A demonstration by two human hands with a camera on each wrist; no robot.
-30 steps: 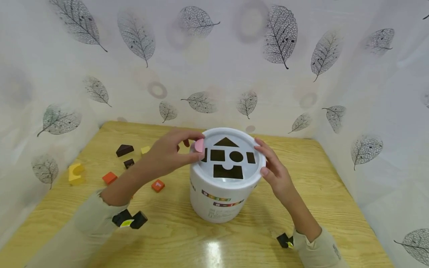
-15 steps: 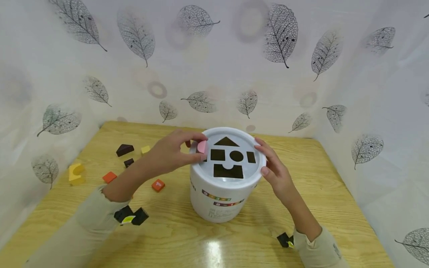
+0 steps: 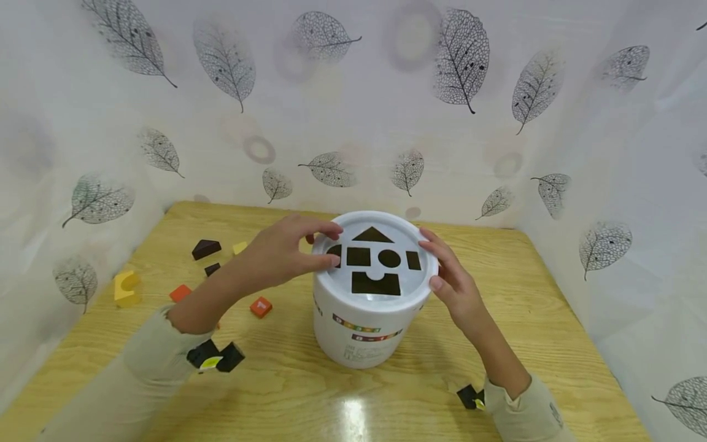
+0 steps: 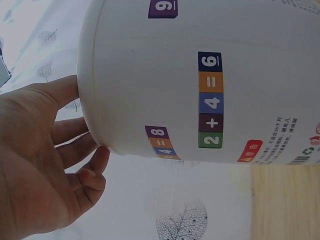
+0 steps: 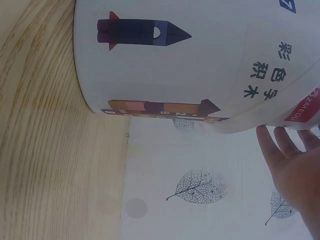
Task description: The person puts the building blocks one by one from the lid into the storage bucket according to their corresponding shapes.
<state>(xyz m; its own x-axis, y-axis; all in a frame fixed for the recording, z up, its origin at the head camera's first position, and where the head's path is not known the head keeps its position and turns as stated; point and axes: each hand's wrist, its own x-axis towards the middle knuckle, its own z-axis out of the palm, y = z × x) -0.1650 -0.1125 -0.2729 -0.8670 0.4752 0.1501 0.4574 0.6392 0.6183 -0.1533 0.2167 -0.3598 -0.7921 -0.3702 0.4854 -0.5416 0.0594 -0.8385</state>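
Note:
A white bucket stands upright on the table, its lid cut with dark shaped slots. My left hand is at the lid's left side, thumb and forefinger apart on either side of a half-round slot, with nothing between them. In the left wrist view, its other fingers hang loosely curled beside the bucket's rim. My right hand rests on the right side of the rim, thumb toward the front and fingers further back. In the right wrist view its straight fingers touch the bucket's printed wall.
Left on the wooden table lie loose blocks: a yellow arch, a dark brown triangle, an orange square, another orange block and a small dark one. A leaf-patterned curtain surrounds the table's back and sides.
The pink half-round block pinched in my left hand moved right onto the half-round slot and is now out of sight. The left fingers no longer hold it. My right hand stays on the rim.

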